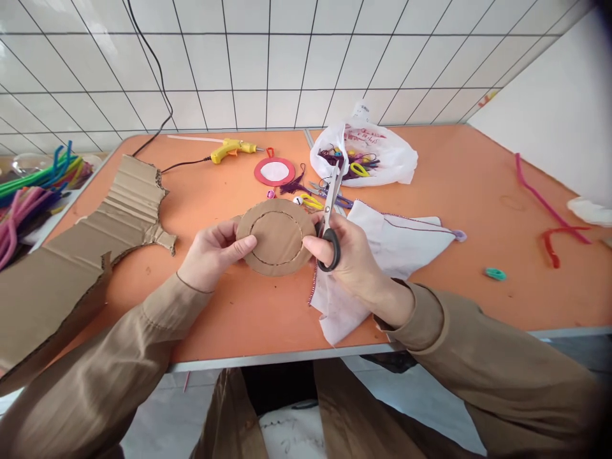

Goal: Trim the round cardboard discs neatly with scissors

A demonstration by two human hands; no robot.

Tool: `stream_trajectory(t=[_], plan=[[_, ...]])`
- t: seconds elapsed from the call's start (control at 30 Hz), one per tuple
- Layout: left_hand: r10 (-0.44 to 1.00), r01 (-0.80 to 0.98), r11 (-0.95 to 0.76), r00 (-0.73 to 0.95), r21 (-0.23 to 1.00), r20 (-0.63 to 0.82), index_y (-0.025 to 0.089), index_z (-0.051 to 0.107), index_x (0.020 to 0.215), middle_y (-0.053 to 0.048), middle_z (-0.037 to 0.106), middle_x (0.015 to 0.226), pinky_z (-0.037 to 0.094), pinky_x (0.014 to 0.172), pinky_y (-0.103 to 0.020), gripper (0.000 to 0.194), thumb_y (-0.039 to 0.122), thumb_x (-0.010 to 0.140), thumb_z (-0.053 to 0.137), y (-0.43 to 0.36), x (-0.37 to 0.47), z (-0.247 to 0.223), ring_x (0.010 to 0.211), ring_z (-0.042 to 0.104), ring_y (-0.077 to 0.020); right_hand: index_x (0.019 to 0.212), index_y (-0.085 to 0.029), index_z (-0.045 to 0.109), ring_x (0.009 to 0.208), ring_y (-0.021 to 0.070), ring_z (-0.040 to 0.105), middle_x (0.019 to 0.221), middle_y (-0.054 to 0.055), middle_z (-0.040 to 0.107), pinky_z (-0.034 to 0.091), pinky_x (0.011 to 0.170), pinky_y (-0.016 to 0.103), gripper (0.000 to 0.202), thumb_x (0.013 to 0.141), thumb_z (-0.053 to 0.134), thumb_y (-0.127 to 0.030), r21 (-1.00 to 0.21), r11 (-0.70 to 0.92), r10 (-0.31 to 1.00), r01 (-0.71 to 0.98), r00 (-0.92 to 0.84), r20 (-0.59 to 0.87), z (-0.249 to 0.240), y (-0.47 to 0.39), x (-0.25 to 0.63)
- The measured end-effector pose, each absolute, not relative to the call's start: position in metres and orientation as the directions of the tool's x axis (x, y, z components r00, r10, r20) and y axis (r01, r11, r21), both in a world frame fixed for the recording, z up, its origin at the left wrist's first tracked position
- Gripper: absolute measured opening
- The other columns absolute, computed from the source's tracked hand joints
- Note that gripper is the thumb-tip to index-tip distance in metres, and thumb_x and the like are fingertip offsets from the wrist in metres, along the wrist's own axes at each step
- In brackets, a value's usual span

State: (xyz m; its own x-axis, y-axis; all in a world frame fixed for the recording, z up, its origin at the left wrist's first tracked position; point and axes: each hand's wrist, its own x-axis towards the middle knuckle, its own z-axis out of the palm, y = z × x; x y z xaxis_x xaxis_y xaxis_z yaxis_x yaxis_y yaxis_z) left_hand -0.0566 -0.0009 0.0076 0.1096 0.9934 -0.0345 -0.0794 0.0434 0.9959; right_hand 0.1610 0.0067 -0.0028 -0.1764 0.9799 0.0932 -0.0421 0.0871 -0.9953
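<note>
Brown sleeves point(471, 347): across worktop's point(459, 268) near edge point(258, 360)
Left grip point(215, 247): pinching cardboard disc's point(280, 239) left rim
Right grip point(354, 258): pinching right rim, holding scissors point(329, 207)
Disc: between both grips
Orange strip point(258, 319): between grips and near edge

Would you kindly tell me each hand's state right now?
Left hand: holding the cardboard disc by its edge.
Right hand: holding scissors and the disc's opposite edge.

Disc point(278, 237): matt cardboard, rough at the inner cut. Scissors point(328, 208): shiny metal blades, smooth plastic handle. Wall tiles point(246, 60): glossy.
</note>
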Motion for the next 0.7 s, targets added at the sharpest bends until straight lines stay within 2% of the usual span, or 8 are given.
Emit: stream_trajectory(t=[0.2,0.37,0.43,0.57,0.7], plan=[[0.992,-0.166,0.103,0.093,0.981,-0.088,0.016,0.071,0.064,0.002,0.061,0.062,0.043,0.053,-0.02,0.03,0.041,0.063,0.088,-0.002,-0.059,0.006,0.057,0.052,-0.0089,0.076,-0.024,0.051,0.049,0.0101,0.046,0.058,-0.008,0.046,0.04,0.047,0.026,0.013,0.072,0.064,-0.025,-1.0,0.016,0.924,0.007,-0.381,0.013,0.0,0.004,0.16],[0.99,-0.202,0.067,0.139,0.977,-0.039,0.019,0.074,0.073,-0.001,0.069,0.07,0.053,0.06,-0.026,0.028,0.04,0.063,0.088,-0.003,-0.053,0.006,0.066,0.063,-0.015,0.077,-0.025,0.051,0.051,0.0121,0.051,0.061,-0.006,0.053,0.041,0.046,0.027,0.017,0.074,0.066,-0.03,-0.999,0.015,0.95,-0.036,-0.31,0.026,-0.003,0.003,0.158],[0.988,-0.213,0.091,0.141,0.973,-0.062,0.02,0.073,0.071,-0.002,0.07,0.07,0.054,0.055,-0.027,0.028,0.038,0.058,0.09,-0.004,-0.048,0.006,0.063,0.064,-0.016,0.077,-0.026,0.049,0.051,0.0131,0.052,0.061,-0.005,0.053,0.041,0.046,0.028,0.019,0.074,0.068,-0.029,-0.998,0.054,0.954,-0.035,-0.293,0.062,-0.003,0.003,0.158],[0.983,-0.25,0.167,0.116,0.954,-0.141,0.019,0.07,0.06,0.001,0.064,0.061,0.046,0.038,-0.021,0.03,0.036,0.052,0.093,-0.005,-0.043,0.007,0.048,0.055,-0.0106,0.074,-0.026,0.044,0.049,0.0126,0.05,0.059,-0.006,0.05,0.042,0.046,0.029,0.027,0.073,0.07,-0.031,-0.999,0.053,0.953,-0.014,-0.297,0.054,-0.001,0.0,0.158],[0.973,-0.221,0.19,0.173,0.956,-0.153,0.019,0.073,0.065,-0.001,0.066,0.063,0.047,0.038,-0.021,0.028,0.038,0.055,0.091,-0.008,-0.041,0.006,0.051,0.056,-0.0119,0.074,-0.026,0.043,0.049,0.0128,0.05,0.058,-0.007,0.047,0.041,0.047,0.029,0.026,0.074,0.069,-0.03,-0.999,0.044,0.949,-0.002,-0.311,0.043,0.002,-0.004,0.157]])
